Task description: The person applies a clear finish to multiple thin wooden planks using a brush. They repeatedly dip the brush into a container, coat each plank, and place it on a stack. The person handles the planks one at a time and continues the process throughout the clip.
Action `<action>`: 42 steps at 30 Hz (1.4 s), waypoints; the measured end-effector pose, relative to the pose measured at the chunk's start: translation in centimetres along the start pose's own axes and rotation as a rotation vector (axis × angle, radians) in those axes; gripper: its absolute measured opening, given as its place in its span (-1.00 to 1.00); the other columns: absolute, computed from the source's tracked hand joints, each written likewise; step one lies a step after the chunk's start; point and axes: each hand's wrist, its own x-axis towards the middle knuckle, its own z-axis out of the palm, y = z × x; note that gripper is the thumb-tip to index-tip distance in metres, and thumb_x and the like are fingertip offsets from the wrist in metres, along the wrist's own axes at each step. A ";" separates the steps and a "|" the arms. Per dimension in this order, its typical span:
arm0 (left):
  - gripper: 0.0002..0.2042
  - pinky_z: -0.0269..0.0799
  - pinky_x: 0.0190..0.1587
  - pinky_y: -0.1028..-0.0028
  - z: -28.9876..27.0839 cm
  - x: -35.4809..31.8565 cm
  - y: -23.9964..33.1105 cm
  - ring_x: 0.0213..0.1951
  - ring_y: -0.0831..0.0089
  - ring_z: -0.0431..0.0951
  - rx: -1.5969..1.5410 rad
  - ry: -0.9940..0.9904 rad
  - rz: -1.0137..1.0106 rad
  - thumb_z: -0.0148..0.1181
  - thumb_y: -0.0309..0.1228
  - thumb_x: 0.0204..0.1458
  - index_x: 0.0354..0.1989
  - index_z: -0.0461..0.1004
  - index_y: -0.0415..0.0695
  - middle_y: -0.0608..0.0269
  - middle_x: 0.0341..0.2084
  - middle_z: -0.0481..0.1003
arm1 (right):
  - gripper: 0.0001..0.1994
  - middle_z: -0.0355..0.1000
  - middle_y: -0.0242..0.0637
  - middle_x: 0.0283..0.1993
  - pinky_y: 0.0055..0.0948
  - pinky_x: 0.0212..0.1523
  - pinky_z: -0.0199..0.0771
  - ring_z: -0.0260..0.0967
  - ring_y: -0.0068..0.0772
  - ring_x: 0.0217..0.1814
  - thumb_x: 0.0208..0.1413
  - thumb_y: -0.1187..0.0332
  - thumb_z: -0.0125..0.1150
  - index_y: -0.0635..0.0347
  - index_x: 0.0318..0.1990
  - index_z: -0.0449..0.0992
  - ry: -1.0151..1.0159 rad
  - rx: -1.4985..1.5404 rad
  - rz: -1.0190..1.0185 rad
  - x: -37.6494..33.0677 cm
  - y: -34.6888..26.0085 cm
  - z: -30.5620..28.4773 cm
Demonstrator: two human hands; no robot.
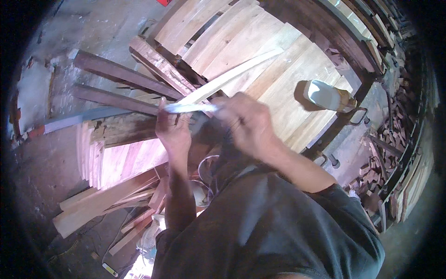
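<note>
My left hand grips a long pale wooden slat near its lower end. The slat slants up to the right over a panel of boards. A whitish, shiny stretch of the slat shows between my two hands. My right hand is blurred, with its fingers curled against that whitish end. I cannot tell whether it holds anything.
A wide panel of pale boards lies ahead in a dark frame with metal clamps. A white bottle stands on it. Dark planks and pale slats are stacked at left. Wood scraps are piled at right, and round tins sit by my body.
</note>
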 end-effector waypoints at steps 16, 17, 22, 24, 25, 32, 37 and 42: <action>-0.41 0.46 0.01 0.31 -0.6 0.4 1.9 -0.09 0.10 0.58 0.147 -0.021 -0.054 0.35 -0.51 -0.05 0.20 0.30 -0.32 -0.11 -0.11 0.55 | -0.58 0.30 -0.25 -0.51 -0.31 -0.59 0.30 0.33 -0.27 -0.55 -0.17 0.54 0.35 0.12 -0.04 0.56 -0.062 -0.339 -0.165 -1.4 -2.6 -0.5; -0.40 0.46 -0.01 0.32 -0.6 0.3 1.7 -0.10 0.14 0.59 0.176 0.020 -0.024 0.35 -0.51 -0.05 0.22 0.28 -0.31 -0.09 -0.13 0.55 | -0.61 0.28 -0.26 -0.52 -0.32 -0.59 0.29 0.31 -0.27 -0.56 -0.14 0.54 0.36 0.12 -0.06 0.56 -0.067 -0.294 -0.173 -1.1 -3.2 -0.3; -0.54 0.43 0.03 0.30 -0.8 0.0 0.3 -0.08 0.16 0.58 0.159 -0.033 -0.029 0.30 -0.58 -0.06 0.08 0.41 -0.35 -0.15 -0.07 0.52 | -0.72 0.35 -0.21 -0.47 -0.39 -0.57 0.31 0.33 -0.29 -0.53 -0.03 0.58 0.32 0.18 -0.11 0.61 -0.002 -0.130 -0.056 -0.3 -1.1 -0.2; -0.60 0.42 0.07 0.25 -0.8 -0.2 1.0 -0.03 0.07 0.56 0.067 -0.095 -0.063 0.35 -0.55 -0.08 -0.01 0.47 -0.33 -0.22 0.04 0.45 | -0.76 0.39 -0.19 -0.45 -0.41 -0.50 0.35 0.37 -0.32 -0.48 0.03 0.58 0.29 0.20 -0.12 0.63 0.064 -0.080 0.103 -0.6 2.6 -0.6; -0.55 0.39 0.09 0.25 -0.9 -0.1 0.5 0.01 0.06 0.53 0.201 -0.075 0.050 0.36 -0.54 -0.09 0.03 0.43 -0.36 -0.22 0.06 0.45 | -0.78 0.42 -0.17 -0.44 -0.42 -0.44 0.38 0.39 -0.35 -0.45 0.06 0.58 0.28 0.21 -0.12 0.64 0.099 -0.023 0.222 -0.8 4.7 -1.1; -0.31 0.23 0.26 0.21 -1.3 -0.3 -2.8 0.17 -0.08 0.40 0.332 -0.035 0.145 0.37 -0.36 -0.02 0.25 0.23 -0.44 -0.30 0.14 0.37 | -0.80 0.57 -0.11 -0.21 -0.34 -0.19 0.50 0.55 -0.25 -0.24 0.19 0.36 0.22 0.10 -0.07 0.65 0.268 -0.500 0.481 0.3 19.1 -8.2; -0.37 0.42 -0.03 0.37 -1.1 1.4 -2.7 -0.20 0.28 0.51 0.356 -0.058 0.113 0.39 -0.49 -0.03 0.20 0.26 -0.49 -0.02 -0.24 0.53 | -0.78 0.52 0.00 -0.27 -0.12 -0.20 0.50 0.51 0.05 -0.23 0.06 0.41 0.18 0.04 -0.15 0.67 0.356 -0.712 0.483 1.1 27.5 -12.1; -0.33 0.45 -0.13 0.45 -1.0 2.6 -3.0 -0.25 0.39 0.54 0.357 -0.039 0.026 0.42 -0.51 -0.06 0.24 0.26 -0.45 0.09 -0.31 0.57 | -0.79 0.50 0.05 -0.27 -0.09 -0.22 0.50 0.50 0.10 -0.25 0.06 0.39 0.15 0.05 -0.17 0.65 0.346 -0.869 0.524 1.7 29.2 -13.4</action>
